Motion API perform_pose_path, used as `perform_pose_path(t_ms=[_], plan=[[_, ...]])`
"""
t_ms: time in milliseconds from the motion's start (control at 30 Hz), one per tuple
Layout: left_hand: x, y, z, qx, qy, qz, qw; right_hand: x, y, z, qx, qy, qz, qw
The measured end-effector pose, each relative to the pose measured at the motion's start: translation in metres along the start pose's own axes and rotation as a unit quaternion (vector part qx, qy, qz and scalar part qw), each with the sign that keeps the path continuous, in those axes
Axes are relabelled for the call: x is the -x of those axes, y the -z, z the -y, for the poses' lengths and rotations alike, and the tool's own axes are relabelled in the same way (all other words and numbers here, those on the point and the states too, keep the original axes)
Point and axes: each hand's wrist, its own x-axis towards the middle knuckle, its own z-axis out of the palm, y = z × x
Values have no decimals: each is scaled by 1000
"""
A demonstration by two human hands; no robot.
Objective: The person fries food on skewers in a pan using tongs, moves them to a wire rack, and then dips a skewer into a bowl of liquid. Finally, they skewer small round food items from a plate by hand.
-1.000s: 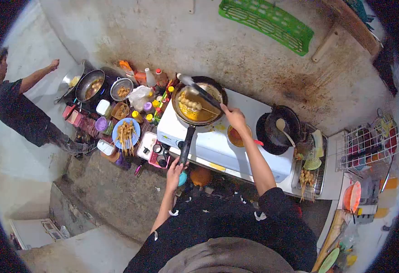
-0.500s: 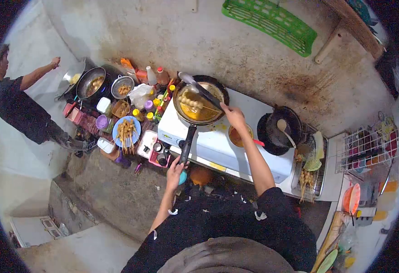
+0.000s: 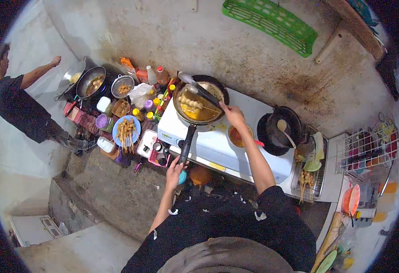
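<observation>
My left hand [image 3: 175,170] is wrapped around the black handle of a frying pan [image 3: 221,118] on the stove. In the pan, a skewer of pale balls [image 3: 190,103] lies in yellow egg-like liquid [image 3: 188,112], its stick pointing toward my right side. My right hand [image 3: 232,113], closed, grips a long dark utensil [image 3: 207,95] with a shiny pale far end. It slants across the pan, above the skewer, and its far end reaches past the rim. Below my right forearm sits a bowl of orange-brown sauce [image 3: 236,135].
A dark wok [image 3: 279,136] with a ladle [image 3: 286,132] stands at the stove's right. Farther right, skewers [image 3: 306,184] rest on a rack. On the left are a blue plate of skewers [image 3: 136,136], bottles [image 3: 162,75] and a second pan [image 3: 86,91]. Another person [image 3: 22,107] stands far left.
The skewer and the utensil have shifted only very slightly in the pan. Both hands keep their grips in nearly the same place.
</observation>
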Motion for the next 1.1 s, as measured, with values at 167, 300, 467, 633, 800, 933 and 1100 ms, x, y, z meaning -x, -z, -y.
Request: perform_pose_path(t_ms=[167,300,467,633,800,933,1100], plan=[[-1,-1,-2,-8,2,0,1000,-4,1,-8,21,17,-15,1000],[2,-3,-10,-51,19,-15,998,0,13,-25,22,28,-77,996],[-3,1,5,19,-8,-5,1000,13,28,-38,58,-25,-19,998],[-3,1,3,10,-6,1,1000,7,22,-65,29,11,-68,997],[-2,0,2,-1,-7,-3,1000,15,21,-63,-3,13,-87,996],[-1,-2,-2,-16,-2,-11,1000,13,16,-61,54,26,-95,994],[1,-3,-6,-51,8,-12,999,13,15,-47,24,-8,-72,997]])
